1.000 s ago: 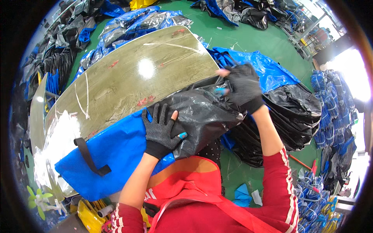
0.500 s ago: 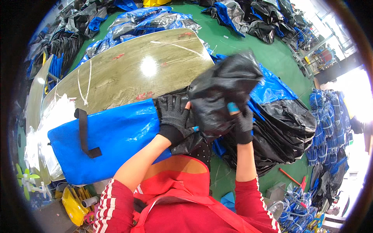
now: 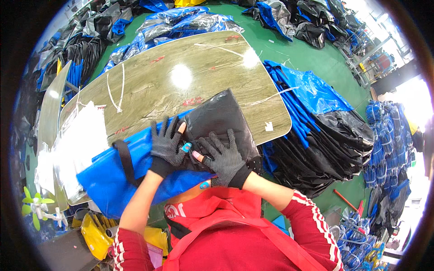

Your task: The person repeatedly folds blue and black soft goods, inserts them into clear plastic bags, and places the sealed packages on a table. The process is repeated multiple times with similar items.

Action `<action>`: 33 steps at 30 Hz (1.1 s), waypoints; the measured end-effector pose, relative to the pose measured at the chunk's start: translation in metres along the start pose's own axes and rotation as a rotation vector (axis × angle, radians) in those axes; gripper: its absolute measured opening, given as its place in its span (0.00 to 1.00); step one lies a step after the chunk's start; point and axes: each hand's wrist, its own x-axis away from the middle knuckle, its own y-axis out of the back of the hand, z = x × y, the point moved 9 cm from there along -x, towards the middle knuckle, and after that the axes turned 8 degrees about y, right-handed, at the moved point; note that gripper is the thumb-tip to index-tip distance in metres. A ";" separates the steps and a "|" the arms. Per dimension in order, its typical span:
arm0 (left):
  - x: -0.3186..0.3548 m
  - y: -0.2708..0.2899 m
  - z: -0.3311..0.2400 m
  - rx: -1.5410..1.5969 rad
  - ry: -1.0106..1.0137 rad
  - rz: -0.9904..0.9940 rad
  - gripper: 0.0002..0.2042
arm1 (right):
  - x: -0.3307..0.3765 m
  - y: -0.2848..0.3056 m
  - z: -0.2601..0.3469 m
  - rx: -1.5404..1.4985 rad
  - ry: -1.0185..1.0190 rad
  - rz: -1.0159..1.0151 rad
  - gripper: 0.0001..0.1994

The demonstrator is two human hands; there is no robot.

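One blue-and-black bag lies along the near edge of the table, probably light, limp and slick, best gripped by its strap. Left hand and right hand press it flat, fingers spread, grasping nothing.

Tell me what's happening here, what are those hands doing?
A person's gloved left hand is spread near where the blue and black parts of a folded piece of material meet. The gloved right hand is spread on the black part. The piece lies partly over a wood-patterned table, and a black strap shows on its blue part. More blue and black material is piled to the right.
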 end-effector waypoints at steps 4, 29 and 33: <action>0.002 -0.038 0.016 0.036 0.109 -0.050 0.33 | -0.029 0.014 -0.028 -0.425 -0.233 -0.329 0.26; 0.326 0.052 0.234 1.462 1.318 -0.094 0.31 | -0.082 -0.079 0.073 0.001 0.133 -0.188 0.24; 0.186 0.126 0.119 1.609 0.873 -0.284 0.26 | -0.040 -0.089 0.059 -0.441 -0.193 -0.362 0.24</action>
